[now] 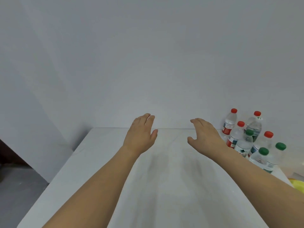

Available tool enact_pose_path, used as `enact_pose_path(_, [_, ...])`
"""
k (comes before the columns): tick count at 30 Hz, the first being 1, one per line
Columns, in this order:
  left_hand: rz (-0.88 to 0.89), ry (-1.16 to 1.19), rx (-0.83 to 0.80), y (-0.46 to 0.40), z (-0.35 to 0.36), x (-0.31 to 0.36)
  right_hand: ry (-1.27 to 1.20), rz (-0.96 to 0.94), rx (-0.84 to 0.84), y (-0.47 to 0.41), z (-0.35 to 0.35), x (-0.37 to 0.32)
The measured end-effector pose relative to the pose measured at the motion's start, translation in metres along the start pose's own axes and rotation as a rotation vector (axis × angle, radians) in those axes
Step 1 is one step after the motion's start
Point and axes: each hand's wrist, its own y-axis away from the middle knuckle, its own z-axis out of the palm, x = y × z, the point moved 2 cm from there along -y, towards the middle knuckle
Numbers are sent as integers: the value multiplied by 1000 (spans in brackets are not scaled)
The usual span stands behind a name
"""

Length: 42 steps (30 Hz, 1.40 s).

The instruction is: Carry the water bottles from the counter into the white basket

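Several clear water bottles point(246, 140) with red and green caps stand upright in a cluster at the far right of the white counter point(164, 186). My left hand point(141, 134) hovers over the middle of the counter, fingers straight and together, holding nothing. My right hand point(204, 135) hovers beside it, fingers relaxed and slightly bent, empty, just left of the bottle cluster. Its forearm partly covers the nearest bottles. No white basket is in view.
A plain white wall point(148, 55) rises behind the counter. The counter's left edge drops to a grey floor point(18, 191) with a dark opening at far left. Something yellow point(298, 185) shows at the right edge below the counter.
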Motion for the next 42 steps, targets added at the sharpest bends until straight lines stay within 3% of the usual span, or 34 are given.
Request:
enact_pose_path(7, [-168, -56, -77, 17, 26, 71, -44, -117, -166, 5, 4, 75])
enact_pose_path(17, [-324, -23, -145, 15, 74, 104, -40, -136, -270, -10, 19, 137])
enact_pose_path(27, [-369, 81, -287, -19, 146, 211, 166, -85, -417, -30, 7, 255])
enact_pose_path(36, [-339, 175, -536, -56, 222, 328, 205, -67, -595, -33, -8, 370])
enact_pose_path(42, [-348, 159, -527, -94, 264, 369, 233, 31, -727, -32, 3, 416])
